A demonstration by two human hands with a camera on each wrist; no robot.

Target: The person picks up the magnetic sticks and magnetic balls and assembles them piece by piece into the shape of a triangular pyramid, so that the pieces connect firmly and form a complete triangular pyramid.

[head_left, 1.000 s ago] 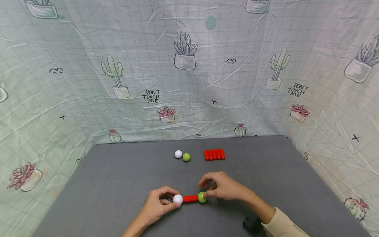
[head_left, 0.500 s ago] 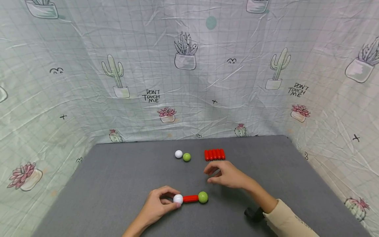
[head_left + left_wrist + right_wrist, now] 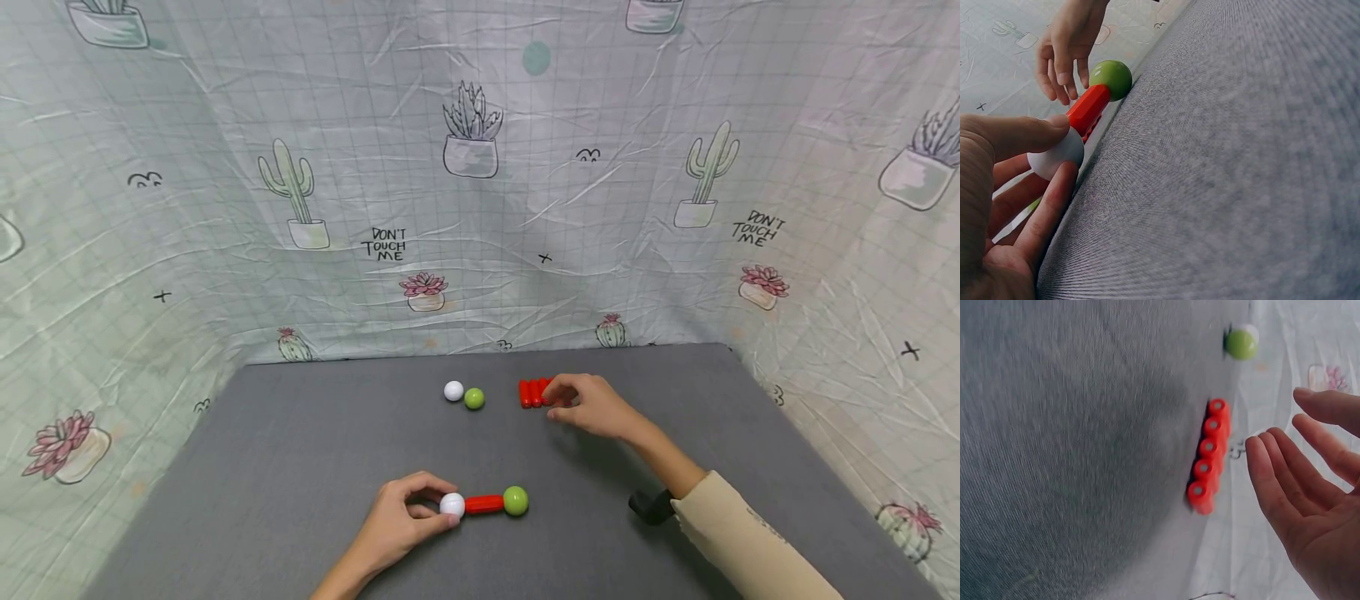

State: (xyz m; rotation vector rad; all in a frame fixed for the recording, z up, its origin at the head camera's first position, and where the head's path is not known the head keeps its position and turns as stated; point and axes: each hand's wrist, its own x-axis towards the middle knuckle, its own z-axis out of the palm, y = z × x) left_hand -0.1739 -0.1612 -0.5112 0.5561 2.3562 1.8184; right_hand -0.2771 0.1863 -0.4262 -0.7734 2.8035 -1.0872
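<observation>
While left hand pinches white ball | right hand: digits apart | five red rods, seemingly metal-tipped: right-wrist only | "DON'T TOUCH ME" print

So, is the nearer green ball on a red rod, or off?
On: the nearer green ball meets the end of a red rod, no gap showing in the head or left wrist view.

- Head view: right hand hides right end of red rods.
- Black object, partly behind sleeve; kind unclear.
- Sleeve lettering too small to read.
- Left wrist view: left hand covers parts of white ball.
- Right wrist view: far ball mostly behind green ball.
</observation>
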